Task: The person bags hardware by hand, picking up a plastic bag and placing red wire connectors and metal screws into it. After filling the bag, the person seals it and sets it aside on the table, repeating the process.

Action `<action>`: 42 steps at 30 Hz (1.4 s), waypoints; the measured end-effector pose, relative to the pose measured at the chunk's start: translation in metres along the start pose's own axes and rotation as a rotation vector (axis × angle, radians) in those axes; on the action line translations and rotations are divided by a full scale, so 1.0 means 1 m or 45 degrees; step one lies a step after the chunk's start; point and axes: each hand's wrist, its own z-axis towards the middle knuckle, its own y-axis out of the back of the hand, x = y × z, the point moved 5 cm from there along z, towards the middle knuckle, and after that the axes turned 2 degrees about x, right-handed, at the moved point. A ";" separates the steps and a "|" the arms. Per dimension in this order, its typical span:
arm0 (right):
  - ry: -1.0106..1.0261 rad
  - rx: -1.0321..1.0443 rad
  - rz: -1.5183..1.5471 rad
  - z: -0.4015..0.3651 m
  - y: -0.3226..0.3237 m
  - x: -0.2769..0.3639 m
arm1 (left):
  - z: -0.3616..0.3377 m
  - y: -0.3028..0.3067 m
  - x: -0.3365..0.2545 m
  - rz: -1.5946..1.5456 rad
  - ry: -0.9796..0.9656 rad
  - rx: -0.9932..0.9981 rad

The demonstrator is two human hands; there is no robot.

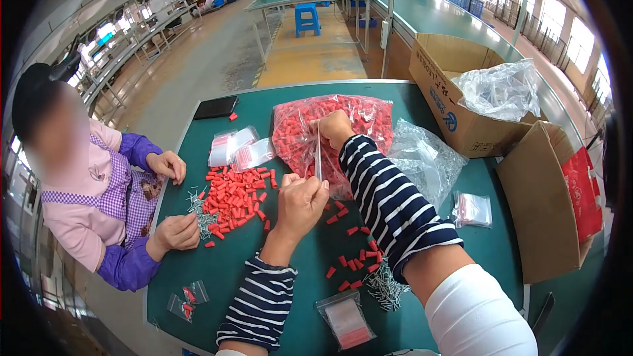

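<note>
A large clear plastic bag [293, 128] full of small red tapered plastic pieces lies on the green table. My right hand [335, 129] is closed on the bag's upper part. Closer to me, my left hand [302, 203] makes a fist around the bag's edge, and a strip of plastic is stretched taut between both hands. Loose red plastic pieces [237, 198] form a heap left of my left hand. More red pieces [356, 264] are scattered below the bag, beside a pile of screws [386, 287] near my right forearm.
A co-worker's hand [177, 232] touches another screw pile [199, 207] at left. Small zip bags [346, 320] lie at the front, with filled ones [188, 302] nearby. Cardboard boxes [471, 138] stand at right, beside a crumpled clear bag [428, 165]. A black phone-like object [214, 107] lies at the back left.
</note>
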 end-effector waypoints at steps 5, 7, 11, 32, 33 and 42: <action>0.552 0.175 -0.093 0.046 0.014 0.002 | -0.023 -0.005 -0.021 -0.064 -0.249 0.141; 0.079 0.387 0.619 -0.011 0.031 0.033 | -0.032 -0.006 -0.010 -0.074 -0.121 0.148; 0.537 0.454 0.173 -0.102 0.065 0.087 | -0.033 0.009 -0.011 0.021 -0.192 0.162; 1.219 0.259 -1.756 -0.203 0.086 0.019 | 0.029 0.016 0.046 0.756 0.381 0.632; 1.221 0.247 -1.799 -0.203 0.086 0.022 | 0.031 0.017 0.044 0.766 0.391 0.658; 1.253 0.216 -1.480 -0.135 0.006 0.016 | -0.011 0.043 -0.039 0.329 0.273 0.170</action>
